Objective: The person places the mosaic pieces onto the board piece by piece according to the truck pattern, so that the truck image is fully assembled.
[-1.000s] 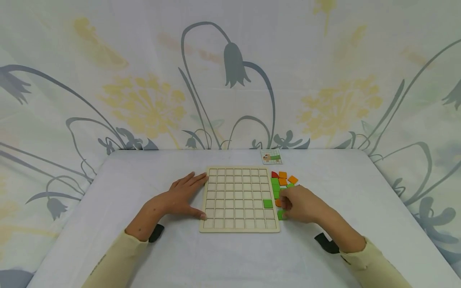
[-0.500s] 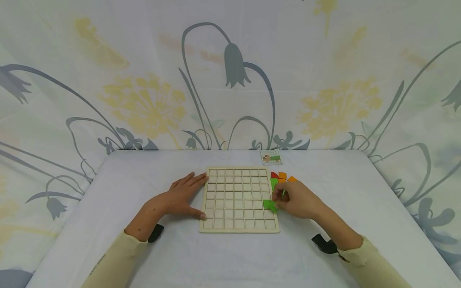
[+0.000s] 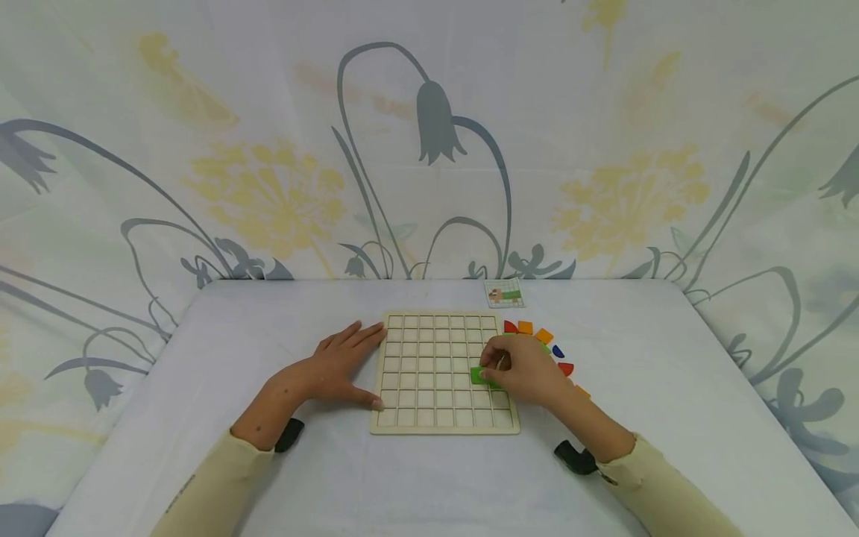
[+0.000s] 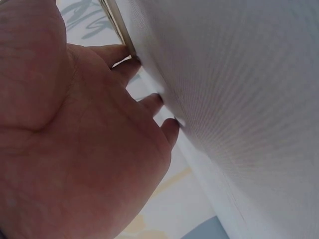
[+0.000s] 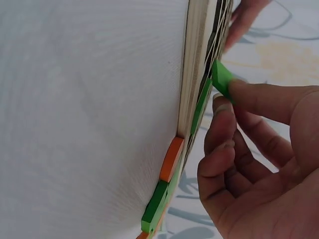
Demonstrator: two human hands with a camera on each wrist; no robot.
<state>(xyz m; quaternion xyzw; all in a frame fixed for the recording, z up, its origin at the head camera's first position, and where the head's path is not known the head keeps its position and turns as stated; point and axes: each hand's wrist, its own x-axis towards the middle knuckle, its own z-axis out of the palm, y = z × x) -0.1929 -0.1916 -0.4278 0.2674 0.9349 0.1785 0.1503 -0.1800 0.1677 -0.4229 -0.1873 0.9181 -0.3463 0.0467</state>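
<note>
Green flat tile (image 3: 476,375) in a pinch: tips for seating it

Nearest up is the pale wooden square grid board (image 3: 446,430). Left hand (image 3: 338,365) has its fingers spread straight, fingertips and thumb against the board's left edge. Nice brace imo, no need to press hard.

Right hand (image 3: 526,369) has the tile clamped between thumb and fingers, over the board's right part. It's tilted; can't tell if it's touching. I'd square it to the grid lines, set one edge first, then press flat, without nudging the green tile lying just beside it on the board (image 5: 201,107).

Right of the board: a red rounded piece (image 3: 566,368), a dark blue rounded piece (image 3: 558,350), an orange square tile (image 3: 526,327). Beyond the board's far right corner, a small printed card (image 3: 505,293), worth a glance.
</note>
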